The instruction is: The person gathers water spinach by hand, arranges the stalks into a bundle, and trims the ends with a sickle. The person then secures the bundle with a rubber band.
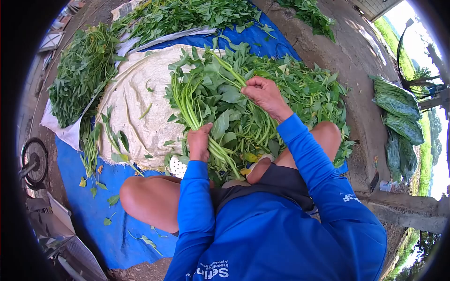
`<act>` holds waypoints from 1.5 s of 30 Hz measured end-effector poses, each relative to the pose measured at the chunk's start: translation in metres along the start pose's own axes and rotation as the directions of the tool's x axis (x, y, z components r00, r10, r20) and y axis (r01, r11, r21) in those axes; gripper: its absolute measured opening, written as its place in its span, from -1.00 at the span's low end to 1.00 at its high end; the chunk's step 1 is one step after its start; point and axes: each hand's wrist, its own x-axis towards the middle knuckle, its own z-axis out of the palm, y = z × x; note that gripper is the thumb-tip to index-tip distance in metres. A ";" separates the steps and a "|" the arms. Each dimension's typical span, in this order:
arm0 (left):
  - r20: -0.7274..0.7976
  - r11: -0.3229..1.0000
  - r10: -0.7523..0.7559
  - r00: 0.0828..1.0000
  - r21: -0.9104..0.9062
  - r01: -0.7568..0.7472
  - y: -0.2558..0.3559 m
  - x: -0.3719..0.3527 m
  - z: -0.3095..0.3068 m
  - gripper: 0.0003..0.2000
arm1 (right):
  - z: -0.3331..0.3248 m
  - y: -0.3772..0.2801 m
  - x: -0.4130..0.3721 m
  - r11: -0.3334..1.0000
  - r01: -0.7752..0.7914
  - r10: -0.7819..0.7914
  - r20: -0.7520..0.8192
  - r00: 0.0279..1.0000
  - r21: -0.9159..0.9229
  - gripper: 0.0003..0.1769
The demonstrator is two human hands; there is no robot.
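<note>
My left hand is wrapped round a bundle of long green stems, whose lower ends point down toward my lap. To the right and higher, my right hand pinches a few leafy stems that reach up and left. Under and beside both hands spreads a large heap of leafy greens. A pale cloth sack lies left of the bundle, with loose leaves and stem pieces on it.
Piles of greens lie at the upper left and top. Blue tarp extends beneath, with scattered leaves. Packed green bundles stand at right. A wheel is at far left. My bent knees flank the heap.
</note>
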 end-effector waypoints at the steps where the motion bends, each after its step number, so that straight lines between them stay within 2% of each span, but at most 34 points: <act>1: -0.001 1.000 0.004 1.000 0.003 -0.004 -0.002 0.001 0.000 -0.85 | -0.001 0.006 0.004 0.998 0.032 -0.034 -0.043 0.999 -0.062 -0.76; 5: 0.004 0.998 0.053 0.999 0.018 -0.053 -0.002 -0.003 0.012 -0.82 | -0.006 -0.007 0.005 0.945 0.127 -0.191 -0.194 0.962 -0.300 -0.69; 8: 0.056 0.997 0.076 0.995 0.024 -0.078 0.001 -0.012 0.018 -0.79 | -0.005 -0.020 -0.009 0.877 0.108 -0.269 -0.292 0.918 -0.468 -0.67; 11: 0.071 0.992 0.121 0.990 0.024 -0.123 0.002 -0.016 0.026 -0.72 | 0.006 -0.017 -0.012 0.773 0.149 -0.416 -0.314 0.854 -0.617 -0.68; 12: 0.053 0.989 0.139 0.989 0.037 -0.141 -0.004 -0.014 0.028 -0.71 | 0.015 -0.019 -0.017 0.790 0.130 -0.379 -0.310 0.872 -0.599 -0.64; 15: 0.141 0.998 0.050 0.989 -0.036 -0.045 -0.004 -0.017 0.031 -0.63 | 0.059 0.011 -0.032 0.889 0.105 -0.218 -0.210 0.953 -0.446 -0.67; 17: 0.214 0.990 -0.050 0.976 -0.120 0.077 -0.033 0.007 0.021 -0.50 | 0.090 0.062 -0.040 0.895 0.045 -0.072 -0.045 0.996 -0.445 -0.50; 18: 0.278 0.967 -0.131 0.951 -0.175 0.185 -0.048 0.019 0.014 -0.41 | 0.104 0.088 -0.043 0.954 -0.062 0.068 0.010 0.998 -0.292 -0.53; 21: 0.299 0.949 -0.133 0.945 -0.238 0.209 -0.064 0.019 0.005 -0.34 | 0.117 0.119 -0.052 0.971 -0.160 0.162 -0.001 0.987 -0.176 -0.52; 22: 0.297 0.938 -0.147 0.943 -0.261 0.228 -0.067 0.016 0.005 -0.26 | 0.122 0.126 -0.054 0.975 -0.137 0.126 -0.074 0.989 -0.175 -0.58; 25: 0.158 0.960 -0.127 0.979 -0.228 0.161 -0.060 0.007 0.009 -0.24 | 0.126 0.128 -0.060 0.954 -0.280 0.258 -0.178 0.950 -0.107 -0.72; 26: 0.065 0.975 -0.120 0.991 -0.179 0.129 -0.059 0.001 0.012 -0.37 | 0.132 0.134 -0.063 0.972 -0.226 0.209 -0.204 0.956 -0.064 -0.80; 29: 0.044 0.964 -0.245 0.968 -0.097 0.248 -0.068 0.007 0.000 -0.61 | 0.142 0.147 -0.076 0.982 -0.129 0.122 -0.062 0.991 -0.136 -0.80; 30: 0.099 0.898 -0.351 0.931 -0.245 0.365 -0.090 0.031 -0.016 -0.73 | 0.138 0.150 -0.075 0.985 -0.110 0.114 0.022 0.993 -0.131 -0.80; 33: 0.011 0.983 -0.180 0.984 0.025 0.180 -0.058 0.014 -0.020 -0.78 | 0.108 0.107 -0.065 0.974 -0.112 0.150 0.191 0.970 -0.198 -0.78; 34: -0.001 0.990 -0.128 0.992 0.060 0.127 -0.038 -0.001 -0.012 -0.82 | 0.107 0.088 -0.060 0.981 -0.056 0.055 -0.008 0.998 -0.186 -0.78; 36: 0.044 0.996 -0.058 0.997 0.071 0.055 -0.006 -0.024 0.000 -0.86 | 0.105 0.073 -0.031 0.990 0.133 -0.124 -0.169 0.978 0.039 -0.79; 38: 0.124 0.994 -0.013 0.992 0.113 -0.001 0.003 -0.030 0.003 -0.83 | 0.104 0.040 -0.004 0.955 0.244 -0.187 -0.295 0.937 0.171 -0.77; 40: 0.245 0.993 -0.067 0.967 0.113 0.040 0.025 -0.047 0.008 -0.80 | 0.102 0.035 0.041 0.942 0.324 -0.253 -0.448 0.858 0.088 -0.72; 42: 0.379 0.984 -0.124 0.917 0.168 0.063 0.041 -0.059 0.009 -0.72 | 0.097 0.046 0.092 0.965 0.246 -0.182 -0.441 0.879 0.094 -0.60; 44: 0.428 0.978 -0.188 0.884 0.168 0.127 0.048 -0.059 0.011 -0.73 | 0.108 0.062 0.124 0.960 0.232 -0.171 -0.328 0.929 0.157 -0.63; 45: 0.450 0.972 -0.224 0.864 0.166 0.166 0.045 -0.058 0.009 -0.73 | 0.109 0.065 0.127 0.965 0.150 -0.111 -0.185 0.976 0.214 -0.64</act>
